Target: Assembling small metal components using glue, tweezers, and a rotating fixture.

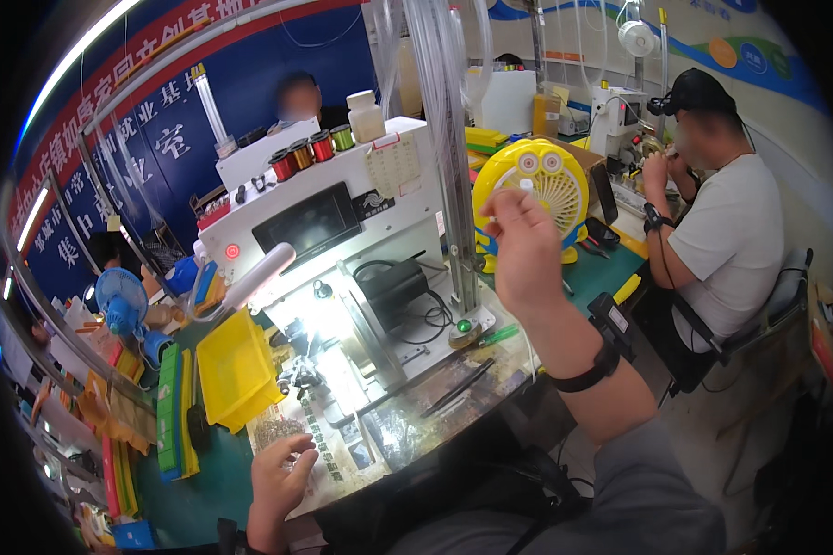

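My right hand [528, 254] is raised above the bench in front of a yellow fan [565, 185] with two round eyes on top. Its fingers are bent and drawn together; anything between the tips is too small to make out. Low over the front edge of the bench is my left hand [280, 476], its thumb and forefinger curled close together. Whatever they may pinch does not show. Just beyond it lies a tangled pile of fine metal chain [276, 429]. Brightly lit beyond the hands is a white machine [407, 199] with a dark screen [307, 224] and a small metal fixture [301, 375].
A yellow plastic tray [236, 370] stands left of the machine, with green and yellow bins [171, 416] further left. Dark tweezers [458, 387] lie on the bench near a green button [464, 326]. Thread spools [310, 153] top the machine. A person [727, 203] sits working at the right.
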Demonstrator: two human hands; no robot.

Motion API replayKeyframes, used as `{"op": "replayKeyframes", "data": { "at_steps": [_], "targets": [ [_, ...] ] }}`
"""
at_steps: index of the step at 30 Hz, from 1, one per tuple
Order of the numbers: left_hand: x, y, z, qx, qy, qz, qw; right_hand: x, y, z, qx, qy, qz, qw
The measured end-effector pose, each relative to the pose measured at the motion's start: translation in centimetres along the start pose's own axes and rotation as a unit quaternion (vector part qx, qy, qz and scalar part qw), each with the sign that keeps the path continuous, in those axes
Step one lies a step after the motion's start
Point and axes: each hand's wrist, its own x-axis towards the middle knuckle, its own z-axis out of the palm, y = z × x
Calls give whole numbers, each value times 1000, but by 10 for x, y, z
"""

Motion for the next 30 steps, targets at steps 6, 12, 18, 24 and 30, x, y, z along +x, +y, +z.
{"op": "replayKeyframes", "data": {
  "at_steps": [6,12,18,24,30],
  "targets": [
    [10,12,7,-2,-27,42,999,72,8,7,-170,7,-92,981],
    [7,10,10,-20,-30,30,999,82,-22,10,-203,27,-68,977],
    [0,14,6,-67,-57,21,996,-70,-2,-9,-15,-157,75,985],
    [13,69,39,-347,-239,-62,905,-186,6,5,-202,-376,106,898],
    [7,58,53,-420,-189,-111,881,-178,14,-9,-67,-328,289,897]
  ]
}}
